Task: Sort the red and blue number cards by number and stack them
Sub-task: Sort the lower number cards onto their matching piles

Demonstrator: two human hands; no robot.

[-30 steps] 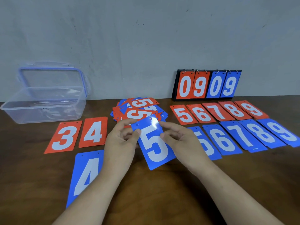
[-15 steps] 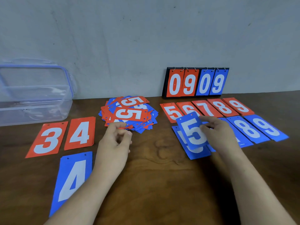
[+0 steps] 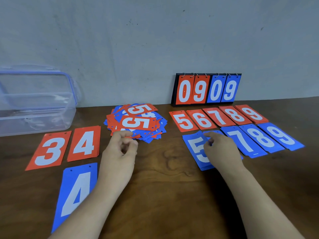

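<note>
The blue plastic card printed with a white 5 [image 3: 193,147] lies flat on top of a small stack of blue cards, right of centre on the dark wooden tabletop [image 3: 164,187], just near of the red 5 card [image 3: 183,120]. The right hand [image 3: 222,150] lies over its right half with bent fingers on the face; I cannot tell whether the thumb is hooked under an edge, so whether it is gripped or only touched stays unclear.

The card looks thin, light, stiff and glossy, so it should slide readily over the cards below. Lying flat, it offers little to lift. A long edge or a corner is likely the best place to pinch it, or it could be nudged square with flat fingertips.

The blue 7 card [image 3: 241,140] begins the row running right. Left of centre, the left hand [image 3: 119,152] holds nothing, its fingers loosely curled at the near edge of the mixed pile of red and blue cards [image 3: 138,123]. Further left lie the red 3 card [image 3: 49,150], red 4 card [image 3: 84,143] and blue 4 card [image 3: 76,192].
</note>
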